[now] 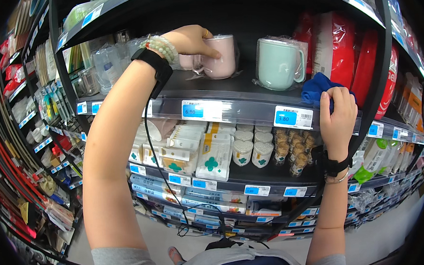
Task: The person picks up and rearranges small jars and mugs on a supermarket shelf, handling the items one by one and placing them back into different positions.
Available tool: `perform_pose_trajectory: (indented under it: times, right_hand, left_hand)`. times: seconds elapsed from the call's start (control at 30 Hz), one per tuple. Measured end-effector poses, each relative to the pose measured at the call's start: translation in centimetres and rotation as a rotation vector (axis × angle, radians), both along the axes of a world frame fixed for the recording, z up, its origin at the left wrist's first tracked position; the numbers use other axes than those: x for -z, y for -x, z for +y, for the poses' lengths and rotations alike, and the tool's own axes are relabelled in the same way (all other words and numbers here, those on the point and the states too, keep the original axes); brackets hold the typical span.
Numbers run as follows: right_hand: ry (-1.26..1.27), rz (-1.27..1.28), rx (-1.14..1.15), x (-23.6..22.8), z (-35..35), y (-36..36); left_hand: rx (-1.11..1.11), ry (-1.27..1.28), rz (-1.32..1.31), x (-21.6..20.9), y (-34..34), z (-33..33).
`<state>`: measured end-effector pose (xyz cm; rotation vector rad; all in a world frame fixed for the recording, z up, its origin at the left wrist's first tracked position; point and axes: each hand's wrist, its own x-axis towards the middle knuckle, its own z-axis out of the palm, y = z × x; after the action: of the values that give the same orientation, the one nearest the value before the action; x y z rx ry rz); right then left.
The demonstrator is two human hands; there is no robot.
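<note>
While the left hand (195, 40) grasps the wrapped pink mug (223, 60) behind the shelf's front edge (252, 109), the right hand (337, 108), its grip partly hidden, seems to clutch a blue cloth (317, 87) near that edge's right end.

We see a shop: tiered black shelves (228, 87) edged with rectangular blue-and-white price labels (293, 117), a pink cylindrical mug (224, 62) in clear plastic wrapping, and stacked white green-marked packets (214, 154).
</note>
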<state>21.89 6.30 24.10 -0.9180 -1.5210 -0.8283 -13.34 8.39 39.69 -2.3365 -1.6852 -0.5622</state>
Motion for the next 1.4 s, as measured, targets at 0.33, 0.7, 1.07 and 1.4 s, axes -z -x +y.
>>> perform_pose_trajectory:
  times: [0.33, 0.7, 1.07, 1.4]
  right_hand:
    - [0.010, 0.006, 0.031, 0.2, 0.0, -0.1]
    - [-0.002, 0.014, 0.021, 0.2, 0.0, 0.0]
    - [0.006, 0.016, 0.007, 0.2, 0.1, -0.2]
    - [0.001, 0.012, 0.015, 0.2, 0.2, -0.4]
  left_hand:
    - [-0.003, 0.094, -0.038, -0.4, -2.1, 3.8]
    - [0.034, 0.163, 0.122, -1.3, -2.3, 1.8]
    - [0.217, -0.075, -0.125, 1.4, -0.8, -3.0]
    - [0.328, -0.689, -0.292, 9.7, 3.6, -19.7]
